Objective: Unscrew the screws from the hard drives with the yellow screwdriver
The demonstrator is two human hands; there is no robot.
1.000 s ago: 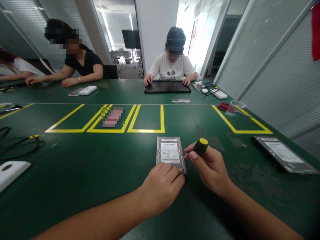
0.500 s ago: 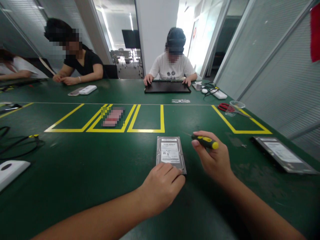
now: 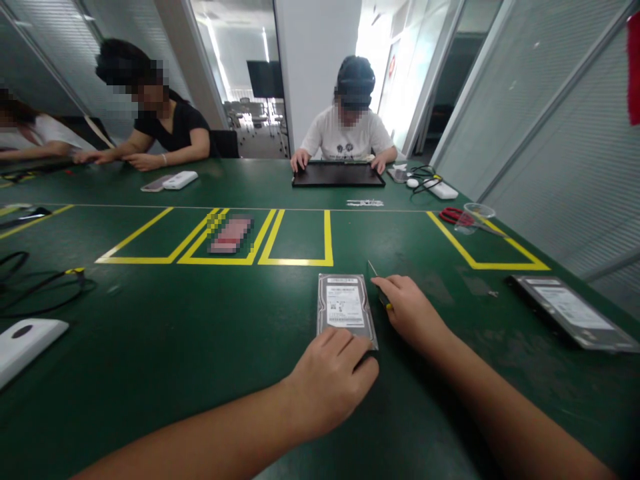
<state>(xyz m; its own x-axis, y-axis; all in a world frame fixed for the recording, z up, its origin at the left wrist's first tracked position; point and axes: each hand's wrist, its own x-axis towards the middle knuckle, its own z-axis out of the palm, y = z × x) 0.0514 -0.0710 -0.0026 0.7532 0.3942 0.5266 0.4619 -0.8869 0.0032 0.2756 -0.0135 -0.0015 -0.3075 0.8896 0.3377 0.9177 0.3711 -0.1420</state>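
A hard drive (image 3: 345,303) lies label up on the green table in front of me. My left hand (image 3: 337,370) is closed over its near edge, fingers resting on the drive and thumb at the near right corner. To the right of the drive, my right hand (image 3: 413,303) grips a small screwdriver (image 3: 384,299) by its dark green and yellow handle, mostly hidden by the fingers. Its thin metal shaft points up and away, with the tip clear of the drive. A second hard drive (image 3: 570,310) sits further right.
Yellow tape (image 3: 295,262) marks several boxes ahead; one holds a blurred pink object (image 3: 231,235). Red-handled scissors (image 3: 454,215) and a clear plastic cup (image 3: 477,215) stand at the right. A white device (image 3: 30,343) and black cable (image 3: 45,307) lie left. Opposite, a person holds a black panel (image 3: 339,175).
My right hand has turned and lowered, swinging the screwdriver from lying sideways to pointing away, beside the drive's right edge. My left hand stays on the drive.
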